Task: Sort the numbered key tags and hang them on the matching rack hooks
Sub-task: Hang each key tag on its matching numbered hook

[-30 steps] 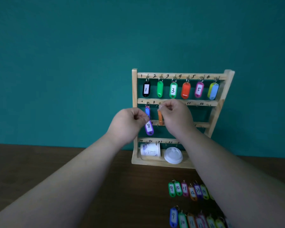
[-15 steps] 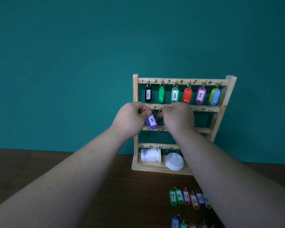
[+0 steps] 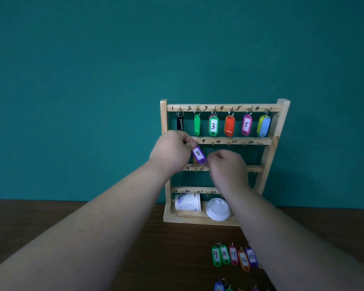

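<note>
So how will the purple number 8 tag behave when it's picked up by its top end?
Probably swings freely: the purple tag hangs tilted below the left hand, which pinches its top. Likely light, since a fingertip pinch carries it. The body looks like stiff plastic, so it should not flop.

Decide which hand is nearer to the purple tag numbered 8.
Left. The left hand pinches the purple tag 8 at its top end; the right hand sits just right of its lower end, blurred.

Purple tag 8 (image 3: 198, 154): tilted, ring end up at the second rail of the upright wooden rack (image 3: 164, 122). Six tags (image 3: 213, 126) hang from the top rail. Tags 9–13 (image 3: 233, 254) lie in a row on the worktop (image 3: 177, 259).
</note>
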